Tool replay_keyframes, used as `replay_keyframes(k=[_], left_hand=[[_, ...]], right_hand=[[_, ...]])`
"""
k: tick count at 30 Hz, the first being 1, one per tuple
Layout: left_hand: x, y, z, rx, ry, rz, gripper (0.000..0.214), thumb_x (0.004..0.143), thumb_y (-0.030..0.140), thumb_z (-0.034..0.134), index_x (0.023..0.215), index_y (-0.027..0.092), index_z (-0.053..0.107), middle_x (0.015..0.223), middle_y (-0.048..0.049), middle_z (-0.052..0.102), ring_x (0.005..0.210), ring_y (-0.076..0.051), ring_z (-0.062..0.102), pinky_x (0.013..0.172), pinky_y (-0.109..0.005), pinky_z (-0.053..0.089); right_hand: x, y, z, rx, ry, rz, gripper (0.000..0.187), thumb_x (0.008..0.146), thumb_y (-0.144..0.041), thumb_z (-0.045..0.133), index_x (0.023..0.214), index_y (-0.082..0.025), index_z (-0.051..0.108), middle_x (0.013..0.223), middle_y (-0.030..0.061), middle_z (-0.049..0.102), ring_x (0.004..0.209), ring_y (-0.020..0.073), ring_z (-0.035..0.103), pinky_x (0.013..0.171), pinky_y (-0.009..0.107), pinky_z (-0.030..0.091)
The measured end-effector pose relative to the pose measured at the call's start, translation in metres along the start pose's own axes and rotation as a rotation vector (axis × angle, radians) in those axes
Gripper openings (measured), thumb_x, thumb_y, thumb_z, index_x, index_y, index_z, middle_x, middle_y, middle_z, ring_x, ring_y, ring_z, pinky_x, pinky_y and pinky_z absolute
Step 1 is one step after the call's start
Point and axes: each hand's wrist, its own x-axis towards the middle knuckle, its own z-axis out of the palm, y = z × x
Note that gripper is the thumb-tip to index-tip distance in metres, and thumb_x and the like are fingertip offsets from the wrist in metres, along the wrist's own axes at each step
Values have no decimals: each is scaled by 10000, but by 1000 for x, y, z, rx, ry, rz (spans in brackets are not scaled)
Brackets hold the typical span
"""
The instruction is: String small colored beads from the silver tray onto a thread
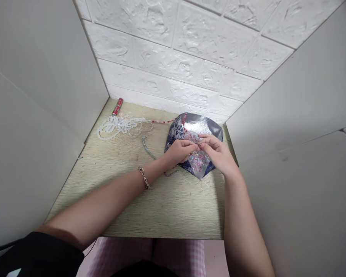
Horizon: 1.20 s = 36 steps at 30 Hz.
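My left hand (pixel 180 150) and my right hand (pixel 217 153) meet over a silvery blue foil pouch (pixel 210 129) that lies open on the wooden desk (pixel 127 200). The pouch holds several small pink and pale beads (pixel 200 158). Both hands have their fingertips pinched together close to each other, just above the beads; what they pinch is too small to make out. A beaded bracelet (pixel 144 177) is on my left wrist. A thin string of bluish beads (pixel 148 150) trails from under my left hand toward the left.
A pile of clear beaded strands (pixel 117 126) lies at the back left, with a red tube (pixel 117 106) against the wall. A red bead string (pixel 161 121) runs toward the pouch. White partition panels close in both sides; a brick-pattern wall stands behind.
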Motion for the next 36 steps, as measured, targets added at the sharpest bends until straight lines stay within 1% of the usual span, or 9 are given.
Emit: replay_keyframes(k=[8, 18, 24, 30, 36], left_hand=[[0, 1, 0, 7, 14, -11, 140, 728, 230, 522, 630, 136, 555, 322, 92, 302, 292, -23, 234, 334, -178, 144], [1, -2, -1, -20, 0, 0, 143, 737, 246, 511, 657, 140, 565, 315, 91, 312, 287, -28, 230, 329, -177, 143], [1, -1, -1, -20, -9, 3, 154, 720, 241, 529, 599, 145, 531, 317, 89, 309, 291, -30, 229, 318, -177, 142], [2, -1, -1, -24, 2, 1, 129, 725, 231, 515, 652, 136, 563, 311, 91, 303, 285, -31, 226, 316, -177, 137], [1, -1, -1, -27, 3, -10, 135, 741, 220, 499, 668, 131, 570, 311, 92, 305, 282, -29, 227, 323, -175, 142]], right_hand=[[0, 1, -1, -23, 3, 21, 108, 731, -274, 537, 681, -187, 576, 1100, 63, 537, 957, 173, 509, 800, 323, 412], [0, 1, 0, -2, 10, -2, 113, 734, -264, 532, 674, -178, 577, 1089, 71, 538, 945, 167, 518, 802, 317, 405], [1, 3, 0, -9, 0, -11, 104, 733, -252, 532, 678, -178, 579, 1078, 72, 541, 958, 168, 517, 808, 319, 403], [1, 3, 0, 0, 7, -3, 106, 733, -258, 533, 676, -181, 578, 1059, 67, 550, 939, 166, 520, 804, 323, 407], [1, 6, -1, 33, -5, 10, 86, 724, -261, 553, 703, -181, 577, 1089, 65, 530, 937, 164, 514, 799, 316, 410]])
